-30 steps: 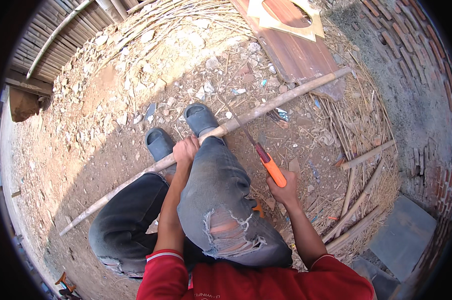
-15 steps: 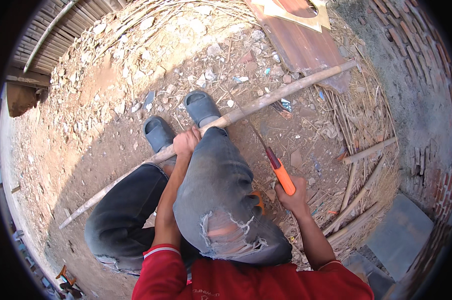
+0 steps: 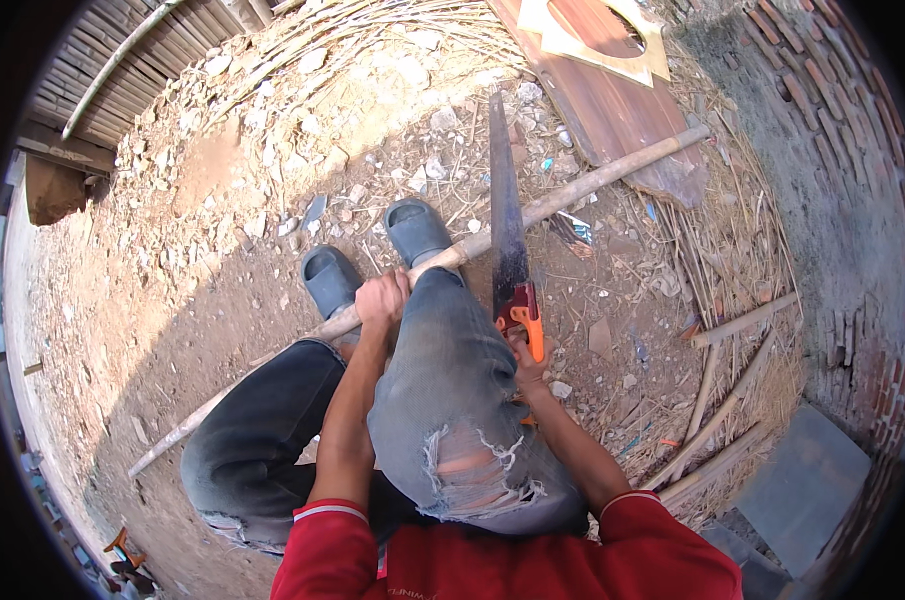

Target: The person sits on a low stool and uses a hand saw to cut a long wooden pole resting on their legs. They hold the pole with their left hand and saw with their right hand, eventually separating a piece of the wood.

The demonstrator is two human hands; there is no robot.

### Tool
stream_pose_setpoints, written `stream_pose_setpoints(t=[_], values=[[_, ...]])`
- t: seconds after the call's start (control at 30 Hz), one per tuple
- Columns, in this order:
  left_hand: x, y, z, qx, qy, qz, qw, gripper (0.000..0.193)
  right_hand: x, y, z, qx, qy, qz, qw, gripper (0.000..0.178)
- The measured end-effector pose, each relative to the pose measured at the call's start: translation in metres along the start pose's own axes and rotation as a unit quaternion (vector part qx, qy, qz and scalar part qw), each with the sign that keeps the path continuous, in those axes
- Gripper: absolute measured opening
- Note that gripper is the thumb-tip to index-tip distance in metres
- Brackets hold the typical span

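A long wooden pole (image 3: 603, 188) runs slantwise from the lower left to the upper right, passing by my right knee and sandals. My left hand (image 3: 381, 300) is wrapped round it, left of the knee. In my right hand (image 3: 530, 362) is the handle of a handsaw (image 3: 510, 225), dark red and orange. The saw's broad blade points away from me, its flat side showing. In the picture the blade overlaps the pole right of my knee; whether it touches the wood I cannot tell. My grey sandals (image 3: 418, 232) rest on the ground beyond the pole.
A brown board (image 3: 598, 110) with a pale cut-out sheet (image 3: 628, 66) lies at the far right. Thin sticks (image 3: 718, 400) and straw lie along a brick wall (image 3: 833, 110). Grey flat sheets (image 3: 805, 480) lie at the lower right. Stones and rubble cover the ground ahead.
My right hand has moved left and forward with the handsaw. The blade has turned from nearly edge-on to showing its flat side. My left hand keeps its hold on the pole.
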State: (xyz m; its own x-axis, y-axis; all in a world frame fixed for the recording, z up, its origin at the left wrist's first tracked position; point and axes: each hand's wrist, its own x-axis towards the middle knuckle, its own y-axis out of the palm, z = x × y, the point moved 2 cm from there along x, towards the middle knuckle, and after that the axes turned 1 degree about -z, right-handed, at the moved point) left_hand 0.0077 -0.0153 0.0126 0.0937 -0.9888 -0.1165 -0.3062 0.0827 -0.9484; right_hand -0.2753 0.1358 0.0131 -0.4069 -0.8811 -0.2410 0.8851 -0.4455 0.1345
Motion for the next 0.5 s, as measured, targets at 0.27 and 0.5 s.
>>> stream_pose_setpoints(t=[0.27,0.5], values=[[0.0,-0.005,-0.002,0.016,0.019,0.049,0.998,0.059,0.018,-0.019,0.134,-0.173,-0.035,0.072,0.982,0.015],[0.002,-0.01,0.001,0.042,0.063,0.109,0.991,0.066,0.022,-0.02,0.181,-0.335,-0.08,0.117,0.932,0.016]])
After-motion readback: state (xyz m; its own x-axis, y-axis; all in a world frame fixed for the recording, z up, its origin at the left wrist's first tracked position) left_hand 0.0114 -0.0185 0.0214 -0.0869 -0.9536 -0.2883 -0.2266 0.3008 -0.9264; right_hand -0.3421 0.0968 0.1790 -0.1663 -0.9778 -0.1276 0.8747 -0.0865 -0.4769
